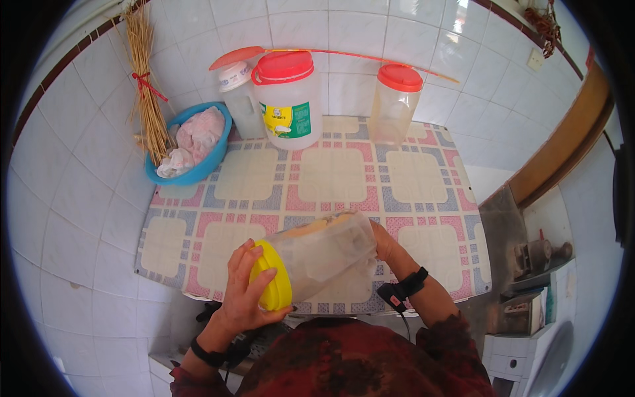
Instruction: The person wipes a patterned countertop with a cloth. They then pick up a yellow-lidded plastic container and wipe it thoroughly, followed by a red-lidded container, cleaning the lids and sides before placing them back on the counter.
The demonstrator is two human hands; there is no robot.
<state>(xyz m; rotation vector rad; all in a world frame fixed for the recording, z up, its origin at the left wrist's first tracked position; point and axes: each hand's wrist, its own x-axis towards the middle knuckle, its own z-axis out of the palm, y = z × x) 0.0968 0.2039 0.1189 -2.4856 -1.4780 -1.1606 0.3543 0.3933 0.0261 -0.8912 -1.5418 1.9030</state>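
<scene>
A large clear plastic jar (322, 263) is tilted on its side above the near part of the table. Its yellow screw lid (273, 275) points to the left. My left hand (248, 285) grips this lid, fingers spread over its top and rim. At the opposite end, my right hand (384, 243) holds the jar by its base; most of its fingers are hidden behind the plastic. A whitish scrap, perhaps a cloth or thin plastic, shows under the jar near that hand. Something tan shows along the jar's upper side.
The table (332, 173) bears a patterned plastic cover. Along the tiled wall stand a red-lidded jug (287, 104), a red-lidded clear jar (394, 109) and a container topped by a bowl (235, 77). A red fly swatter (238, 57) lies across them. Left is a blue basin (208, 168) with bags and a straw bundle (144, 84).
</scene>
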